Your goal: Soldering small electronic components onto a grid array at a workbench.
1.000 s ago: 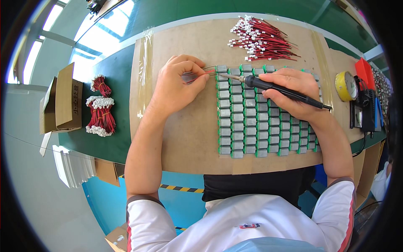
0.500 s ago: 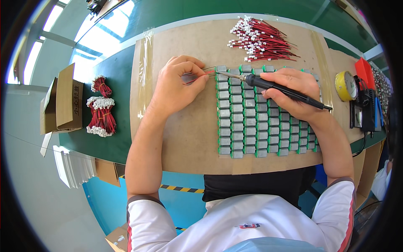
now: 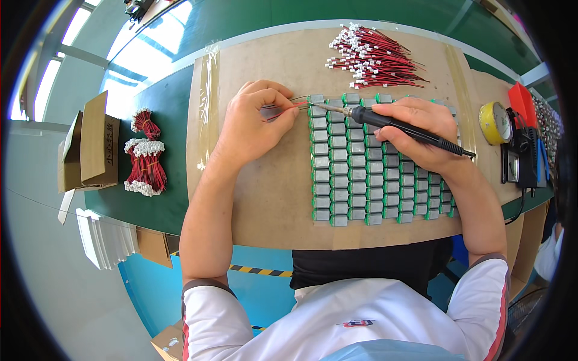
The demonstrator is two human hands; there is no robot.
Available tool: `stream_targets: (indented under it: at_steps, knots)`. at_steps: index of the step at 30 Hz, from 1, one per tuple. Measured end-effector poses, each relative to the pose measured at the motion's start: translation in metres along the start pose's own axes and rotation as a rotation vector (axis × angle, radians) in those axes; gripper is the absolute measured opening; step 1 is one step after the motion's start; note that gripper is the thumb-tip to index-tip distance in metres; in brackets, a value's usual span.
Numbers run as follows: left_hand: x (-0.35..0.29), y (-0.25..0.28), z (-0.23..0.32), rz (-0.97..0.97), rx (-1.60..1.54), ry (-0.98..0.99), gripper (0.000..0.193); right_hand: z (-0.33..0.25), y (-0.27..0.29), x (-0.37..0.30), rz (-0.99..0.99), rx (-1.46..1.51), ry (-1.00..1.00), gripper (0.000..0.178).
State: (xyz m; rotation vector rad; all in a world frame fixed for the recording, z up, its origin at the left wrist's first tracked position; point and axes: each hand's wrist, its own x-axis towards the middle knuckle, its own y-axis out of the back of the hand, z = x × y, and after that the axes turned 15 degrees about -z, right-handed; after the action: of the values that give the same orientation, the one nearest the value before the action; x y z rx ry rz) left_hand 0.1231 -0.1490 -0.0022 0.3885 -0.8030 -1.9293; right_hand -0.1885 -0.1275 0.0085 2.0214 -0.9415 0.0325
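My left hand (image 3: 260, 117) pinches a thin red-and-dark wire lead (image 3: 299, 103) at the far left corner of a block of small parts. Its ends reach the edge of the nearest part. Those parts are silver-grey cells with green boards (image 3: 357, 161), laid out in staggered columns. In my right hand (image 3: 424, 129) is a black-handled soldering iron (image 3: 415, 130), slanting down to the left. Its metal tip meets the corner part, right beside the wire ends. Whether the tip touches the wire is too small to tell.
Red wire leads with white connectors (image 3: 379, 57) lie heaped at the back of the cardboard sheet (image 3: 265, 198). Bundled leads (image 3: 144, 165) and an open carton (image 3: 96, 144) are at left. On the right are a yellow tape roll (image 3: 495, 123) and a black device (image 3: 528, 156) with a cord.
Almost nothing differs. Both hands, the wire lead and the soldering iron stay in nearly the same place.
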Motion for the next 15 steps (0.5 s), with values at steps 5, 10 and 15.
stream_targets:
  at_steps: [5,10,15]
  knots:
    - [0.0002,0.0002,-0.0006,0.000,0.001,0.001,0.009,0.0006,-0.0005,0.0000,0.008,-0.002,0.004,0.035]
    - [0.0001,0.0005,0.0005,0.000,0.002,0.002,0.008,0.0006,-0.0007,0.0001,0.014,-0.004,0.008,0.035]
    - [0.0005,0.0001,-0.0002,-0.003,-0.009,-0.005,0.008,0.0018,-0.0014,-0.0004,0.017,-0.001,0.016,0.036]
